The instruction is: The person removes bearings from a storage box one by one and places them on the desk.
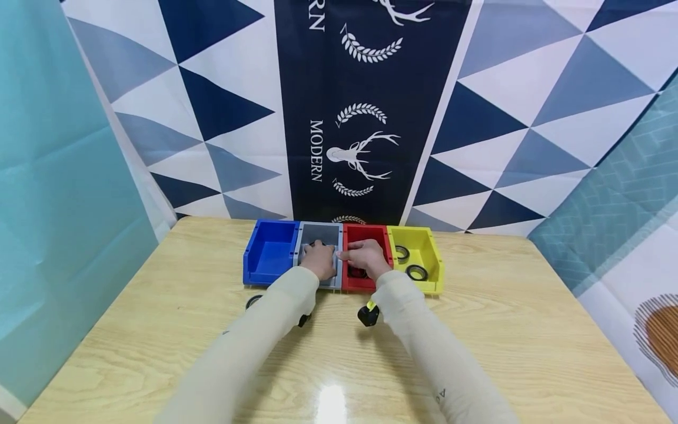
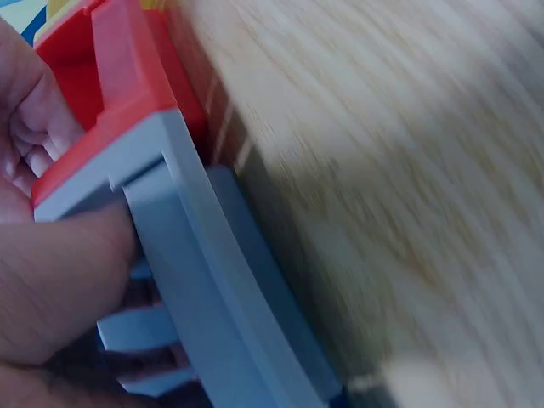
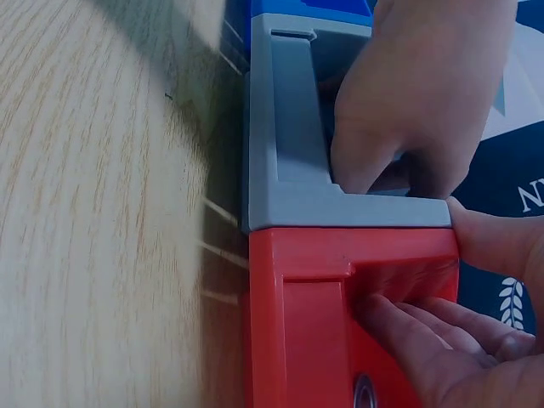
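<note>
Head view shows the left hand [image 1: 319,261] inside the gray bin [image 1: 331,283], near the centre of the frame; whether its fingers hold something, I cannot tell. Just to the right, the right hand [image 1: 366,256] has its fingers nearly straight inside the red bin [image 1: 365,287], thumb apart from them at the rim. Farther right, the yellow bin [image 1: 432,288] contains two black rings [image 1: 416,280].
</note>
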A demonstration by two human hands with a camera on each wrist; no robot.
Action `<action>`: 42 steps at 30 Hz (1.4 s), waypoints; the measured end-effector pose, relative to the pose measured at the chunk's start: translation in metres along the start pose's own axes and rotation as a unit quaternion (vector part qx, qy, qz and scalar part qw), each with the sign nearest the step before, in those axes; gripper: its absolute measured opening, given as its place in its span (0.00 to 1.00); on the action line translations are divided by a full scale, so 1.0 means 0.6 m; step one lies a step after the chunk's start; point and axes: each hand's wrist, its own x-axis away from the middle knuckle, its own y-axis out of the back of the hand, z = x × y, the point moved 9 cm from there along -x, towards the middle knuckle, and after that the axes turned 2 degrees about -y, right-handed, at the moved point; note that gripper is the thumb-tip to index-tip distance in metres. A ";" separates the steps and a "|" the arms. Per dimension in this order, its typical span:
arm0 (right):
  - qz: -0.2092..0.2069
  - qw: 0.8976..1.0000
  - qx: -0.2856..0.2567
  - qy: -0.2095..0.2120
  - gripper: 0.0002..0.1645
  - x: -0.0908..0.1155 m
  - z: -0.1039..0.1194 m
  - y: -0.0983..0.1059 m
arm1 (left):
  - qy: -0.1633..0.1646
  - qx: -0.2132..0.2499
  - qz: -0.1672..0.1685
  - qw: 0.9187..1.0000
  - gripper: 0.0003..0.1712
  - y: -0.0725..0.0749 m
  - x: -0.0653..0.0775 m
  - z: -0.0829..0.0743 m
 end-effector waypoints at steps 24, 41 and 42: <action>-0.002 1.000 0.012 -0.013 0.32 -0.004 -0.013 -0.008 | -0.174 -0.075 -0.029 0.981 0.33 0.014 0.026 0.011; -0.007 1.000 0.008 0.005 0.29 -0.005 -0.003 -0.003 | -0.263 -0.083 -0.079 0.958 0.31 0.042 0.080 -0.010; -0.009 1.000 0.010 0.003 0.29 -0.005 -0.002 -0.002 | -0.267 -0.084 -0.082 0.956 0.32 0.044 0.085 -0.011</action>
